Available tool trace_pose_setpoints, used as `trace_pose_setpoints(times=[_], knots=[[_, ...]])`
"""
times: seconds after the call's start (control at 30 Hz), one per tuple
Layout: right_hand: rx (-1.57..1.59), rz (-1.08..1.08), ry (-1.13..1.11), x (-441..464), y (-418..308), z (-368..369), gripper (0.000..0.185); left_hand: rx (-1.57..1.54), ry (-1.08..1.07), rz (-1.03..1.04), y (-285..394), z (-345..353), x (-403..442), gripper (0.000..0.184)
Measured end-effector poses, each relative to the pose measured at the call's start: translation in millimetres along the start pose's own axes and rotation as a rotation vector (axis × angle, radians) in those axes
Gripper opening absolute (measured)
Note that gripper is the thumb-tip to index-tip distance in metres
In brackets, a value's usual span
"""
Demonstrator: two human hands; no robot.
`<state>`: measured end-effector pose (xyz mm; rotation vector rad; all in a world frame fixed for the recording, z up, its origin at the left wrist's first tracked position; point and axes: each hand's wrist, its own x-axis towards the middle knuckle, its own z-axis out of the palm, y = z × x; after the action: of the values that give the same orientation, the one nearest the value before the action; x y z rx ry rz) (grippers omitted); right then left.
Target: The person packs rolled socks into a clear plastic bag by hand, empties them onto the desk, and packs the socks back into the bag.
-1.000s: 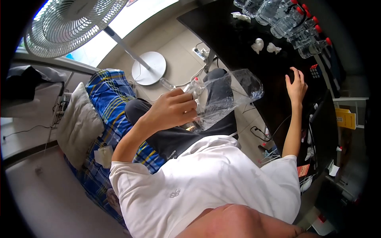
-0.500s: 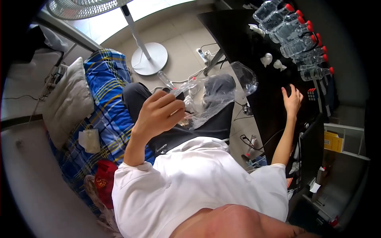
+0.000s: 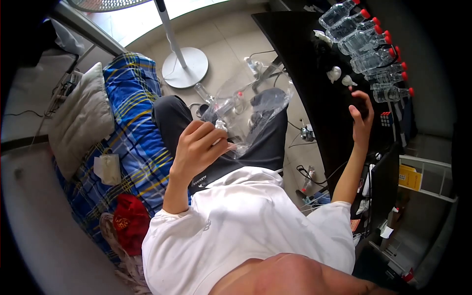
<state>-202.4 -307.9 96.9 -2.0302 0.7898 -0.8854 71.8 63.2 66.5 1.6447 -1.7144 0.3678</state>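
Note:
My left hand point(image 3: 200, 143) is closed on the edge of a clear plastic bag point(image 3: 265, 105), which spreads out over my knees. A crumpled white tissue point(image 3: 221, 125) shows just past its fingers; whether it lies inside the bag I cannot tell. Over the black table point(image 3: 327, 115) my right hand point(image 3: 361, 115) is raised with thumb and fingers apart, and I see nothing held in it. Two white crumpled tissues point(image 3: 334, 74) lie just beyond its fingertips. Close by on its right is a puzzle cube point(image 3: 386, 118).
Several clear bottles with red caps point(image 3: 366, 46) line the table's far right. A fan stand point(image 3: 185, 68) is on the floor ahead. To my left a blue checked bed point(image 3: 130, 113) holds a pillow point(image 3: 81, 120), a tissue pack point(image 3: 107, 169) and a red cloth point(image 3: 130, 223).
The bag has swung left and toward me, off the table's edge. My right hand has turned and moved slightly forward, toward the tissues. The left hand keeps its hold.

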Motion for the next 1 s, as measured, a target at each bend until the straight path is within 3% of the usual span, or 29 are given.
trace_pose_setpoints(times=[0.07, 0.13, 0.23, 0.3, 0.4, 0.6, 0.73, 0.8, 0.87, 0.93, 1.0], knots=[[0.228, -0.167, -0.261, 10, -51, 22, 0.043, -0.004, 0.009, -0.003, 3, 2, 4, 0.026], [0.260, -0.300, -0.512, 17, -87, 44, 0.052, -0.005, -0.006, -0.014, 6, 3, 4, 0.027], [0.334, -0.283, -0.877, 16, -119, 99, 0.043, -0.002, -0.011, -0.022, 12, 7, 1, 0.027], [0.162, -0.324, -1.003, 4, -130, 136, 0.037, 0.004, -0.009, 0.000, 14, 8, 0, 0.026], [-0.122, -0.416, -1.024, -19, -116, 168, 0.039, 0.005, 0.003, -0.007, 19, 9, -4, 0.024], [-0.136, -0.222, -0.996, -15, -108, 152, 0.036, -0.060, -0.031, -0.043, 18, 11, -13, 0.024], [-0.237, -0.229, -1.053, -22, -105, 141, 0.058, -0.094, 0.009, -0.046, 21, 23, -12, 0.024], [-0.197, -0.459, -1.054, -23, -96, 139, 0.067, -0.130, 0.074, -0.047, 21, 29, -9, 0.024], [-0.116, -0.228, -1.086, -18, -102, 125, 0.066, -0.128, 0.076, -0.041, 19, 26, -5, 0.026], [-0.064, -0.324, -0.932, -4, -82, 112, 0.066, -0.137, 0.086, -0.049, 16, 26, -5, 0.027], [-0.104, -0.219, -0.748, 17, -73, 92, 0.066, -0.137, 0.089, -0.039, 14, 26, -7, 0.028]])
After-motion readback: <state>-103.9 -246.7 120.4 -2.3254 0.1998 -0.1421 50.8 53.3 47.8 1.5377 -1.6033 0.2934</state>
